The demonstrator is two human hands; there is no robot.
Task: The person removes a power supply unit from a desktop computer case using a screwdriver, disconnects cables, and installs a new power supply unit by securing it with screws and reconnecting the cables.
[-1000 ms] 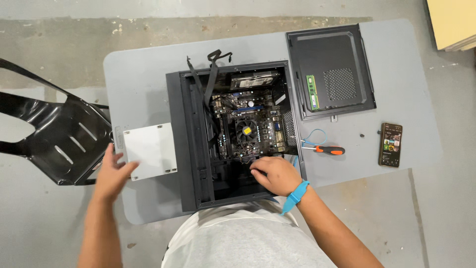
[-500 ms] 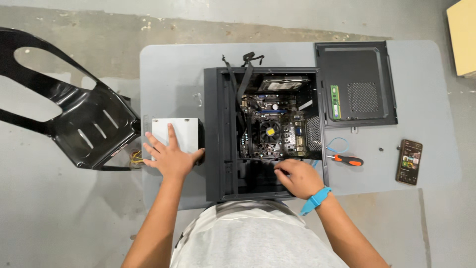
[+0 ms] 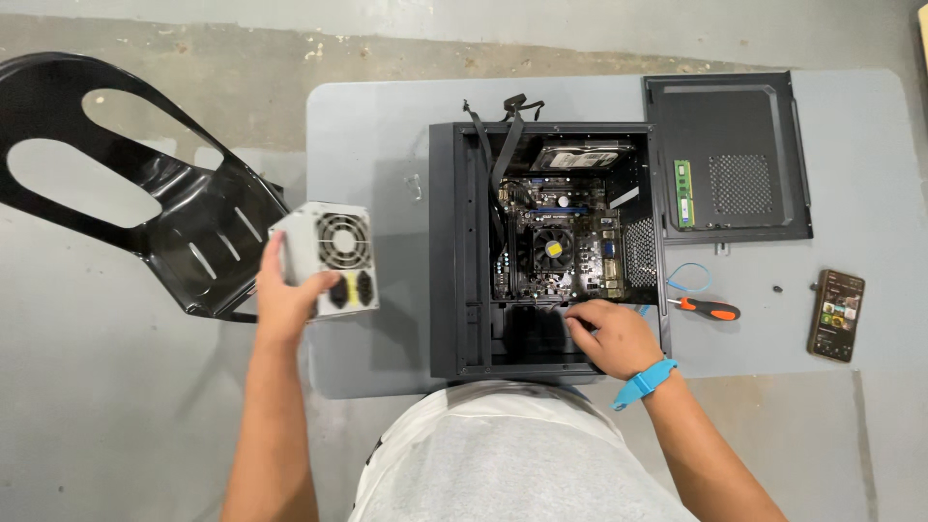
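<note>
**Power supply lifted clear of the table's left edge**

Head view: the left hand is clenched around a silver power supply, holding it up over the left edge of the grey table, its fan grille and sockets turned up toward the camera. Half a second ago the same box lay flat on the table with that palm pressed on top of it, so it has only just been picked up and tipped, and the spot beside the case where it rested is now bare. The right hand stays inside the open black computer case at the table's near edge, fingers curled down in the empty lower bay; whether they pinch anything I cannot tell. Above that hand sit the motherboard and its 1 round cooler fan. The detached side panel lies at the far right corner with a green memory stick along its left rim. An orange-handled screwdriver lies just right of the case, and a phone near the right edge. A black chair stands off the table's left side
</note>
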